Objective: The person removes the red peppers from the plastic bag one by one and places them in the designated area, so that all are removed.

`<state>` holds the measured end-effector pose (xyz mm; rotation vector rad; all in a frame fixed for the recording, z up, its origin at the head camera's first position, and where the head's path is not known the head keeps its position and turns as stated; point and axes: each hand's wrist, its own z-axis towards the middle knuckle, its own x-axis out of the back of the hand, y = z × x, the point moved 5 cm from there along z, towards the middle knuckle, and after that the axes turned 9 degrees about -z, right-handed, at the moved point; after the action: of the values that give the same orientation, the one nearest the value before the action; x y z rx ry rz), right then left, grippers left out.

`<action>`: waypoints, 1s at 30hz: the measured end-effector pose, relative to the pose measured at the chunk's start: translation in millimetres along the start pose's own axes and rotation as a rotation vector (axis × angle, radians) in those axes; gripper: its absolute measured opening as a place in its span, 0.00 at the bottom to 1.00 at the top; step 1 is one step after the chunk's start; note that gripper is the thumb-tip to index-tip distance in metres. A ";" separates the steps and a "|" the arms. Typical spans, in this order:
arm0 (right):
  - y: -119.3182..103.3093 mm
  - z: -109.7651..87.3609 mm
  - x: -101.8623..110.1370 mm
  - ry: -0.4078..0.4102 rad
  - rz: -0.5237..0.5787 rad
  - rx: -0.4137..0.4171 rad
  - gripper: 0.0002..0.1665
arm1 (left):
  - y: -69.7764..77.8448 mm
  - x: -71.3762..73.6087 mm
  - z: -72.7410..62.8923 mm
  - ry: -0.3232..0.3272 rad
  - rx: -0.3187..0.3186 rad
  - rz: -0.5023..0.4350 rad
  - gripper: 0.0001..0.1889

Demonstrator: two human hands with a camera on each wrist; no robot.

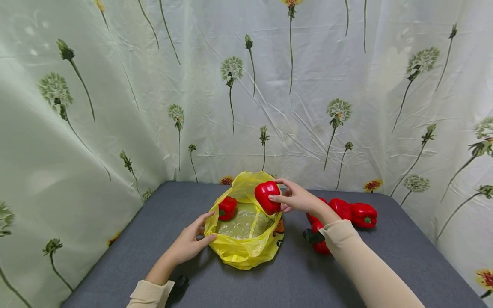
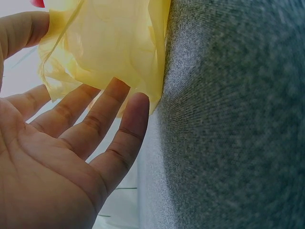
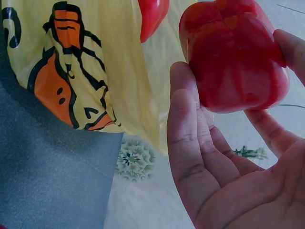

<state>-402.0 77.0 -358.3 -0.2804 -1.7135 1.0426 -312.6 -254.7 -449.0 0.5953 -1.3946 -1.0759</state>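
Gripping a red bell pepper [image 1: 265, 197] between thumb and fingers of the right hand [image 1: 296, 198], at about two o'clock by the rim of a yellow bag [image 1: 243, 250]. Touching that bag at eight o'clock with the left hand [image 1: 188, 241], spread at the fingers. Showing another red pepper [image 1: 228, 208] inside, at ten o'clock, and more red peppers [image 1: 340, 208] on the grey counter [image 1: 292, 276], at three o'clock

One pepper [image 1: 228, 208] lies in the bag [image 1: 246, 253], more peppers [image 1: 363, 215] to its right.
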 end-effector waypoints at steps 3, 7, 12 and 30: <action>3.7 -2.8 1.6 0.006 0.003 -0.001 0.45 | -0.3 -0.1 0.3 0.001 0.001 -0.002 0.37; 7.5 -7.9 4.4 0.015 0.002 0.004 0.45 | -0.6 -0.4 0.8 0.000 -0.003 -0.006 0.37; 13.9 -15.1 8.1 0.033 0.009 -0.018 0.45 | -1.0 -0.6 1.0 0.001 -0.006 0.001 0.38; 42.6 -52.8 23.8 0.093 0.050 -0.077 0.45 | -1.6 -0.1 0.9 0.003 0.006 0.003 0.37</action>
<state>-378.8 143.7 -371.6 -0.4170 -1.6723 0.9858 -313.9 -255.1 -450.3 0.5988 -1.3965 -1.0685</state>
